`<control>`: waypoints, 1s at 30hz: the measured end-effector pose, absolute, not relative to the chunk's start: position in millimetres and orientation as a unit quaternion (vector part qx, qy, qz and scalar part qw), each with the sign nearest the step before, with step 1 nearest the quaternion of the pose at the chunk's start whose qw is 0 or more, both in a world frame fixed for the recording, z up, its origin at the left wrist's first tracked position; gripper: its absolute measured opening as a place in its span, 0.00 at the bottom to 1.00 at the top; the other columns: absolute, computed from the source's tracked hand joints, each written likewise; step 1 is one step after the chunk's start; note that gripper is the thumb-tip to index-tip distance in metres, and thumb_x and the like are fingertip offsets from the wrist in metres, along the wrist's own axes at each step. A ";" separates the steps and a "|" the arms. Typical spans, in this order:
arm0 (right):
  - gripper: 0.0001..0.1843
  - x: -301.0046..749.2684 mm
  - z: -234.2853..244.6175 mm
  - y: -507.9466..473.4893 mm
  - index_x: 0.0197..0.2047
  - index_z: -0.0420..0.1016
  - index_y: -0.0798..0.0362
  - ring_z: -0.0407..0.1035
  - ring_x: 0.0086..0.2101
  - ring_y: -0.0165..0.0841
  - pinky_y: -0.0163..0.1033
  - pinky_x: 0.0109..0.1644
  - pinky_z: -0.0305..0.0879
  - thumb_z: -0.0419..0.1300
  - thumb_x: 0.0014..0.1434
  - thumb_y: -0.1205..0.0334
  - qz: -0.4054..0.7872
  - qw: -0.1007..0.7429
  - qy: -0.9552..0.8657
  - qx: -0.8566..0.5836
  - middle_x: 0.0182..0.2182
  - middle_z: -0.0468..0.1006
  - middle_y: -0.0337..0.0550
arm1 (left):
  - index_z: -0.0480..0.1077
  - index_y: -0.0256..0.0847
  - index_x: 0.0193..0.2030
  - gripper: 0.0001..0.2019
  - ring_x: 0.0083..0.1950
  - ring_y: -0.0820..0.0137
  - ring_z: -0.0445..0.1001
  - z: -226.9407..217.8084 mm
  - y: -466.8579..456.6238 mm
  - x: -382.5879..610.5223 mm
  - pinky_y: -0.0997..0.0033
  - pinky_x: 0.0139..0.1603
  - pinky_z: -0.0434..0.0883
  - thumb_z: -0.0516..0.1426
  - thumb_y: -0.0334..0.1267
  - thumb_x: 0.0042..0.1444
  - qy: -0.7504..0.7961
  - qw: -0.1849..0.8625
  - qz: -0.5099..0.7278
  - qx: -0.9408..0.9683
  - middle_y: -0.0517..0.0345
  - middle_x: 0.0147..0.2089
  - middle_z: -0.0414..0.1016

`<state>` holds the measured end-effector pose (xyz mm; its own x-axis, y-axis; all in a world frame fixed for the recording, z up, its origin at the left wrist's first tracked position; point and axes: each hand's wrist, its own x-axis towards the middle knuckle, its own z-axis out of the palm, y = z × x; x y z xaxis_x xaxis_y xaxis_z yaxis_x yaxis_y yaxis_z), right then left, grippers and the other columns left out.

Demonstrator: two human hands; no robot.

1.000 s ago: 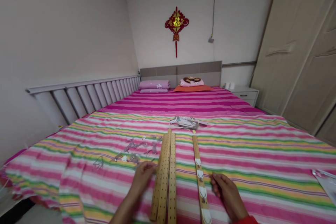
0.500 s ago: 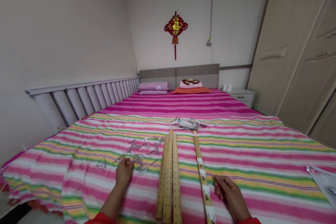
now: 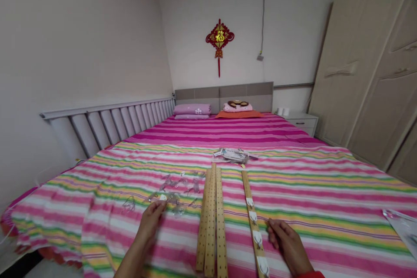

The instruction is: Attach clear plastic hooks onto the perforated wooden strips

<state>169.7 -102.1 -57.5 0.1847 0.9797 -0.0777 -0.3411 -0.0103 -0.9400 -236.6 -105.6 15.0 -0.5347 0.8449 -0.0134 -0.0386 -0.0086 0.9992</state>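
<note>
Left hand [image 3: 150, 226] | grip cannot be told, at clear plastic hooks [image 3: 174, 200] | right hand [image 3: 288, 245] | grip released, beside white-hooked wooden strip [image 3: 253, 226] | on striped bedspread [image 3: 325, 200]

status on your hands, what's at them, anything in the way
Left hand at clear plastic hooks. Right hand open beside hooked wooden strip. Perforated wooden slats between hands.

Ahead of you, a red knot ornament [image 3: 220, 37] hangs on the white wall [image 3: 81, 52] above the grey headboard [image 3: 223, 95]. A nightstand [image 3: 301, 120] stands beside the bed [image 3: 228, 132], a cream wardrobe [image 3: 361, 69] fills your right, and a padded rail [image 3: 107, 124] runs along your left.
</note>
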 end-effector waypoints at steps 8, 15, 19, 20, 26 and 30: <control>0.23 163.9 -41.8 -104.3 0.22 0.72 0.56 0.58 0.14 0.22 0.28 0.14 0.49 0.72 0.34 0.46 0.550 0.642 -0.280 -0.454 0.16 0.70 0.34 | 0.71 0.39 0.31 0.13 0.31 0.78 0.67 56.3 -150.5 -158.2 0.80 0.33 0.65 0.68 0.40 0.42 0.420 0.600 0.588 0.343 0.64 0.30 0.69; 0.19 128.8 3.7 -135.8 0.23 0.70 0.55 0.55 0.14 0.21 0.27 0.15 0.48 0.69 0.44 0.48 0.601 0.604 -0.347 -0.391 0.16 0.68 0.33 | 0.67 0.41 0.31 0.10 0.34 0.71 0.66 64.8 -161.4 -78.8 0.74 0.35 0.63 0.58 0.45 0.54 0.447 0.429 0.527 0.582 0.60 0.31 0.68; 0.18 110.0 26.1 -160.5 0.24 0.71 0.55 0.53 0.13 0.20 0.27 0.15 0.46 0.68 0.47 0.49 0.639 0.571 -0.366 -0.363 0.15 0.67 0.33 | 0.68 0.41 0.32 0.08 0.37 0.68 0.67 63.2 -171.5 -45.5 0.71 0.39 0.63 0.53 0.41 0.59 0.431 0.300 0.523 0.671 0.56 0.34 0.69; 0.18 106.9 29.7 -165.4 0.25 0.72 0.55 0.53 0.13 0.20 0.27 0.15 0.46 0.67 0.48 0.49 0.652 0.563 -0.363 -0.355 0.15 0.67 0.33 | 0.68 0.41 0.32 0.07 0.38 0.68 0.68 62.3 -173.5 -39.9 0.71 0.40 0.63 0.52 0.39 0.59 0.423 0.280 0.526 0.683 0.55 0.34 0.69; 0.18 102.2 40.7 -174.0 0.33 0.76 0.55 0.58 0.15 0.23 0.27 0.17 0.51 0.70 0.45 0.50 0.682 0.571 -0.332 -0.315 0.15 0.69 0.34 | 0.70 0.41 0.30 0.09 0.35 0.68 0.68 59.0 -175.8 -14.1 0.70 0.38 0.65 0.57 0.43 0.54 0.402 0.397 0.561 0.605 0.56 0.31 0.70; 0.19 112.0 41.7 -169.8 0.38 0.77 0.54 0.62 0.19 0.26 0.30 0.21 0.56 0.67 0.48 0.49 0.638 0.607 -0.345 -0.324 0.20 0.73 0.38 | 0.70 0.39 0.30 0.12 0.29 0.73 0.69 59.8 -170.1 -4.9 0.74 0.33 0.66 0.63 0.45 0.49 0.338 0.667 0.538 0.390 0.59 0.28 0.71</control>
